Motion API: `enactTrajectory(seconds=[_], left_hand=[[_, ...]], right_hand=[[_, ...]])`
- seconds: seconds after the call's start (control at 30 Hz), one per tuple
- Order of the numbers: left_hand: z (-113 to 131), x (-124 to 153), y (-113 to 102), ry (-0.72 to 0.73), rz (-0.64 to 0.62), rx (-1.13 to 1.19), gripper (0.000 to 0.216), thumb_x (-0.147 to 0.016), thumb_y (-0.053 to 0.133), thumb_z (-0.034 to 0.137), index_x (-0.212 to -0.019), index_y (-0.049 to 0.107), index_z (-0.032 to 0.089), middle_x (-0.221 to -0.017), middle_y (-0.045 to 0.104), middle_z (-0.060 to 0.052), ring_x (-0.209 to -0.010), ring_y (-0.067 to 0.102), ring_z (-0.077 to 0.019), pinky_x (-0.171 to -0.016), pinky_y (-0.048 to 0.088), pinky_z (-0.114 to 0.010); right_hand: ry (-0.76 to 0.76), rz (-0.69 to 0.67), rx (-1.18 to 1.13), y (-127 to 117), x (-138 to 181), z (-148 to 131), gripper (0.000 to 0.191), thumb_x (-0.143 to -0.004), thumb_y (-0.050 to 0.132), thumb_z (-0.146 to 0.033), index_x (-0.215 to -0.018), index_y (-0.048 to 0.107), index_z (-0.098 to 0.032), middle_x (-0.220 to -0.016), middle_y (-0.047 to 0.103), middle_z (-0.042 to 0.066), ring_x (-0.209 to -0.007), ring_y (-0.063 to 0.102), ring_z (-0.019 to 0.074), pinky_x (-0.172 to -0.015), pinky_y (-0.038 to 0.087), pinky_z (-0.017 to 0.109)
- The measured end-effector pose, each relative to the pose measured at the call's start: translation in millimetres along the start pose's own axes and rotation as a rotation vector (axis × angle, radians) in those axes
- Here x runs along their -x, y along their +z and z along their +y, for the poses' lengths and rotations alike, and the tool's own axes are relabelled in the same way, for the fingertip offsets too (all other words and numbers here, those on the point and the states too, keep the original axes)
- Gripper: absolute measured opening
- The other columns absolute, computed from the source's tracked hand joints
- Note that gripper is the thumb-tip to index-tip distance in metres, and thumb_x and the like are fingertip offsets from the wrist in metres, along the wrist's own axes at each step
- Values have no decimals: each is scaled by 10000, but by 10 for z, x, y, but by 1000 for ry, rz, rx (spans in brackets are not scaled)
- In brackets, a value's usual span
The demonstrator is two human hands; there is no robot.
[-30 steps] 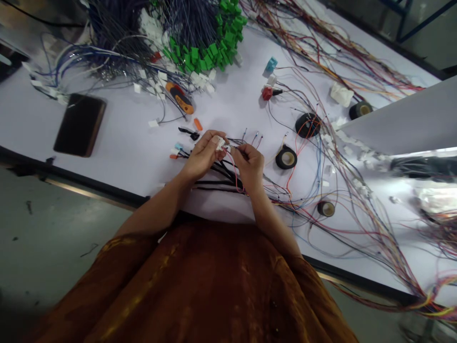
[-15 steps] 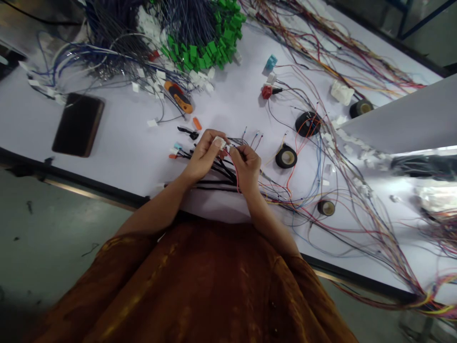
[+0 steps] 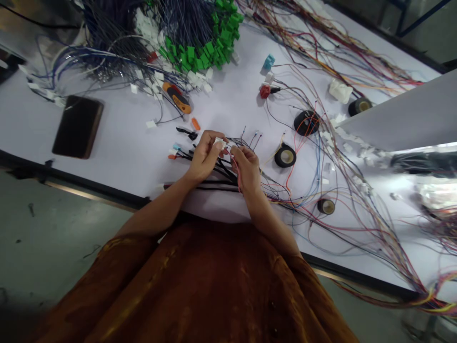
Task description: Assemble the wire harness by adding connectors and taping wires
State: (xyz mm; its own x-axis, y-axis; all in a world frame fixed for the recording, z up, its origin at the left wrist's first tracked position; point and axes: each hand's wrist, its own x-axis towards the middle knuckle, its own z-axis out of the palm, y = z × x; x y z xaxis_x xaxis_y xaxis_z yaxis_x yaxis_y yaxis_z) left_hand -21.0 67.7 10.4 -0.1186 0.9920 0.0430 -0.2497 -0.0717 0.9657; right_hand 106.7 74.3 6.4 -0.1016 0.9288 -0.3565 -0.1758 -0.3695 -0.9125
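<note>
Between the thumb and fingers of my left hand (image 3: 204, 159) is a white connector housing (image 3: 219, 142). My right hand (image 3: 247, 166), closed in a pinch just to its right, grips a thin wire; its tip is hidden by the fingers. A red wire (image 3: 239, 177) hangs along that hand, running from near the connector. Below both hands lies a bundle of black-sleeved cables (image 3: 223, 177), with small blue, white and orange connectors (image 3: 173, 151) at its left end. Several loose wire ends with metal terminals (image 3: 255, 134) stick out beyond my right hand.
Black tape rolls (image 3: 285, 156) and long loose wires (image 3: 342, 190) lie to the right. An orange-and-black cutter (image 3: 177, 98), an orange cap (image 3: 195, 124) and a dark phone-like slab (image 3: 78, 126) are on the left. Green connectors (image 3: 205, 56) on wires are heaped at the back.
My right hand has shifted and turned slightly beside the connector, and the red wire by it shows more plainly. My left hand keeps its hold. The view has moved a little.
</note>
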Motion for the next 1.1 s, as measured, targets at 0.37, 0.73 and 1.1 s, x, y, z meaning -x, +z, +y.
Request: enactTrajectory(seconds=[0.37,0.73,1.1], left_hand=[[-161,-81,-124,-84,3,117,289,-875,728,475,-950,646,208,-930,657,-37,-779,640,-127,-677,543,-233],[-229,-105,-166,-187,-77,183,373,-857,728,538,-977,596,211,-979,654,-28,-643,633,-88,-534,490,-205],[-302,-105,-172,-139,-76,114,385,-877,685,568,-983,584,213,-938,625,-30,-552,540,-74,-431,387,-207]], right_hand=[[-270,17,322,-93,-17,-96,217,-866,648,-370,-757,586,-193,-640,421,-48,-610,341,88,-565,297,245],[-389,81,381,-87,-26,2,234,-859,607,-285,-666,518,-187,-611,463,-56,-593,394,74,-611,342,245],[-514,117,409,-17,-21,96,264,-884,632,-266,-657,518,-195,-615,479,-49,-593,426,84,-592,343,260]])
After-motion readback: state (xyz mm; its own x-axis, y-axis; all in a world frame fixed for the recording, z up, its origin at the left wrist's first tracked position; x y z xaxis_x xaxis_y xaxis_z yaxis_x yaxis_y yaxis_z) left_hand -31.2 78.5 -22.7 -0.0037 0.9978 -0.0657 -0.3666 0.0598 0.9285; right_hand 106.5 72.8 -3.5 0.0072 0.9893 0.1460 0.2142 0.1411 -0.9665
